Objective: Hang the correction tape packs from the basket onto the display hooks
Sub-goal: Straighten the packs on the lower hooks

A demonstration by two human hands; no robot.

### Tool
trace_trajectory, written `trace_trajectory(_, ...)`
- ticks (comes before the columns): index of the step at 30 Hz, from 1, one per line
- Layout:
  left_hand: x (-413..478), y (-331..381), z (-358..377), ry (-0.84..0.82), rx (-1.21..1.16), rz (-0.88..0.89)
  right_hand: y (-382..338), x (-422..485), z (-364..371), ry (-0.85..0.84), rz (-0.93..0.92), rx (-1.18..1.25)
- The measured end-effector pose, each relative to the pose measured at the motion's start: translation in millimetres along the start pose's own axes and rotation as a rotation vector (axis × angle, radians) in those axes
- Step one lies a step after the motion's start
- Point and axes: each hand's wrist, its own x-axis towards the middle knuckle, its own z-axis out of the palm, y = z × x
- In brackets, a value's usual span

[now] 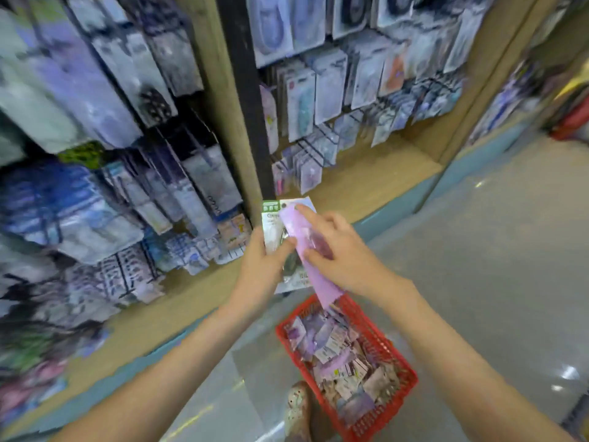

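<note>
Both hands are up in front of the shelving, each with a correction tape pack. The left hand (264,263) holds a white carded pack (271,224) with a green header; its grip is clamped on the card's lower half, thumb across the front. The right hand (338,253) has a lilac pack (322,288) pinched at mid-length, thumb on its face and forefinger stretched up toward the top edge. The lilac pack lies slantwise across the white one, touching it.

These packs look light: thin card backing with a small plastic blister. The card should flex if squeezed hard and the glossy face may slip, so the best hold is probably by the edges just below the hang hole, leaving the hole free for the wire. A dark hole shows near the top of the white card.

The red basket (403,365) stands on the floor (478,250) below the hands, beside a shoe (298,406). It is well filled with loose packs (334,352), mostly lilac and white, heaped without order, so much of the task seems left. The display hooks (307,148) in the bay ahead carry hanging rows of packs; blur hides which hook is free.
</note>
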Motion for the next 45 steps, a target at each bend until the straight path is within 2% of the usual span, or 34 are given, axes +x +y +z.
trace_trajectory(6, -70.2, 127.5, -75.7, 0.153, 0.024, 0.212, -165.3, 13.5, -36.7, 0.026, -0.256, -0.168)
trace_trajectory(10, -98.5, 200.8, -129.5, 0.226, -0.039, 0.343, -252.2, 30.4, -53.9, 0.091, -0.401, -0.179)
trace_trajectory(15, -114.3, 273.3, -200.7, 0.285, -0.158, 0.449, -343.0, 67.8, -61.2, 0.184, -0.501, -0.140)
trace_trajectory(21, -119.8, 337.7, -280.4, 0.295, -0.086, 0.622, -444.1, 128.4, -66.7, 0.322, -0.595, -0.084)
trace_trajectory(27, -102.8, 388.1, -328.5, 0.285, -0.066, 0.755, -490.5, 179.2, -89.6, 0.539, -0.576, -0.083)
trace_trajectory(35, -73.8, 440.9, -340.9, 0.206, -0.083, 0.849, -516.0, 227.7, -154.9, 0.805, -0.509, -0.016)
trace_trajectory(45, -40.1, 476.3, -331.5, 0.190, -0.058, 0.921, -517.0, 268.6, -197.7, 0.745, -0.516, -0.073)
